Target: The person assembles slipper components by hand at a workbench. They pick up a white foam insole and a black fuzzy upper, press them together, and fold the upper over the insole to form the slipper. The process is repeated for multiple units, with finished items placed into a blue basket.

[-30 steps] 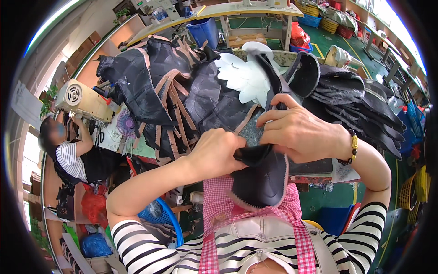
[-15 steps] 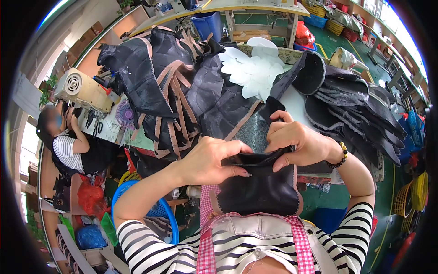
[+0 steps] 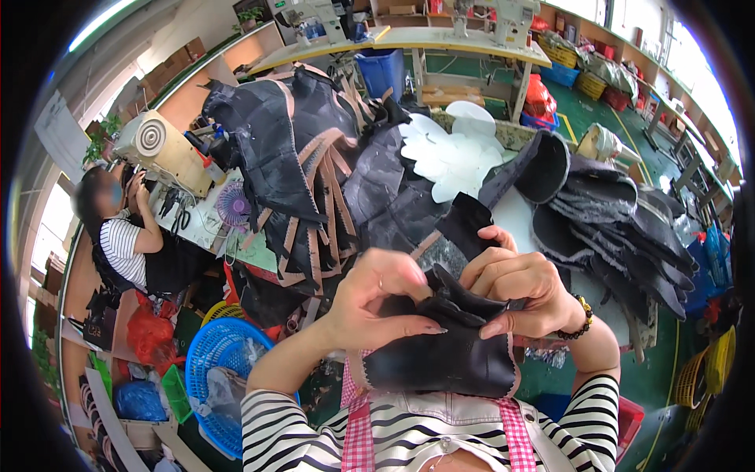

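Close to my chest, both hands hold a black leather piece (image 3: 436, 366) with a pale zigzag-cut edge. Its upper rim is folded and bunched between my fingers, and a dark strip sticks up beyond it. My left hand (image 3: 379, 303) pinches the rim from the left, fingertips partly blurred. My right hand (image 3: 523, 289), below a beaded bracelet (image 3: 582, 316), grips the right end with curled fingers and the thumb in front. Just beyond my hands lie black leather panels (image 3: 271, 153) with tan edging, white petal-shaped sheets (image 3: 454, 149) and stacked dark pieces with fuzzy edges (image 3: 594, 200).
At the left a person (image 3: 118, 228) in a striped top sits by a sewing machine (image 3: 161, 153). A small purple fan (image 3: 233, 203) stands nearby. A blue basket (image 3: 206, 354) is at my lower left. Farther back are a blue bin (image 3: 381, 72) and a long worktable (image 3: 314, 51).
The leather's rim has gone from a fairly flat opening to a folded, bunched shape. My left hand has turned and its fingers press in at the fold. The whole view has shifted slightly.
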Available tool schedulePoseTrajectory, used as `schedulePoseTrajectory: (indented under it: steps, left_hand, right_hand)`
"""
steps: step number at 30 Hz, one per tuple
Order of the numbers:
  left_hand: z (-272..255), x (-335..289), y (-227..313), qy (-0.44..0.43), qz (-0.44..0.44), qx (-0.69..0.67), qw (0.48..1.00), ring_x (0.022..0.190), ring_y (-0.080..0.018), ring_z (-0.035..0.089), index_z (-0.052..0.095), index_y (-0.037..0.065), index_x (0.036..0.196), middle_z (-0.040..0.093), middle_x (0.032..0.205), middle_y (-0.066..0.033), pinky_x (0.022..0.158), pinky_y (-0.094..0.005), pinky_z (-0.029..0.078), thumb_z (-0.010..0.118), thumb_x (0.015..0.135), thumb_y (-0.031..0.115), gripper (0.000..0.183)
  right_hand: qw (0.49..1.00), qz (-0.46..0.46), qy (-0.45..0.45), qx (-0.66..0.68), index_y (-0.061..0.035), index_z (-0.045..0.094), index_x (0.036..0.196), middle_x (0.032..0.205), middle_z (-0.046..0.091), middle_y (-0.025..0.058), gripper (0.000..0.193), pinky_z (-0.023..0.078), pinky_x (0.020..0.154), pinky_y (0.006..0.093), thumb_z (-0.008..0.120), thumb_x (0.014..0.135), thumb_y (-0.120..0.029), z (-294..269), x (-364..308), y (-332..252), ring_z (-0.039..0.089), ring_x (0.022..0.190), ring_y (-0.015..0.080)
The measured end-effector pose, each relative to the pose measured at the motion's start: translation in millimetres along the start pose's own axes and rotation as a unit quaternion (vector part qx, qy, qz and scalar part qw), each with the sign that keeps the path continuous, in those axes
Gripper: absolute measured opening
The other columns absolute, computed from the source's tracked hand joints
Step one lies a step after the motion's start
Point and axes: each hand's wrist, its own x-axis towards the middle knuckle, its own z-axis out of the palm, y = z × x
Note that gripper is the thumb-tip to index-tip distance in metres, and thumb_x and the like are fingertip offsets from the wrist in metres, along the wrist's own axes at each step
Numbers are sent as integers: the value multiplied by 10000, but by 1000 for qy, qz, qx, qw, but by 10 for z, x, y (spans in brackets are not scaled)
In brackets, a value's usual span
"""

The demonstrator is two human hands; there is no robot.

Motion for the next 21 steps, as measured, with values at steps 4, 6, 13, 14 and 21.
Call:
schedulePoseTrajectory:
  steps: [4,6,13,14,21]
  left_hand:
    - [-46,175,177,-82,60,179,979,789,-176,697,617,22,998,696,883,-111,728,-269,546,805,712,-41,348]
    - [1,245,233,-83,77,219,969,705,-197,709,651,28,922,704,783,-114,657,-271,553,808,718,2,259]
    - [77,310,328,-46,-24,178,983,802,-128,668,631,1,870,574,1253,-220,704,-234,524,732,782,-23,136]
    - [65,314,358,-60,-74,142,985,829,-81,635,621,-8,849,443,1399,-233,708,-218,510,710,806,-24,100]
    - [20,312,303,-67,-155,129,977,885,-79,595,558,-29,921,579,1125,-115,784,-243,501,636,830,-108,144]
  right_hand:
    - [1000,7,-7,3,-48,591,691,787,631,20,303,195,1059,487,832,700,-230,-31,1,21,636,975,223]
    - [1000,16,-7,5,-47,597,699,790,633,18,307,196,1061,486,836,694,-240,-37,-9,38,635,982,224]
    - [999,32,3,8,-37,617,757,839,649,35,329,209,1064,469,840,692,-271,-49,-7,76,625,966,218]
    - [999,34,6,12,-36,618,765,848,650,40,333,212,1064,465,839,693,-274,-51,-5,81,623,956,216]
    - [999,26,36,12,-30,598,746,810,621,44,354,250,1032,446,829,718,-296,-35,-68,158,601,872,210]
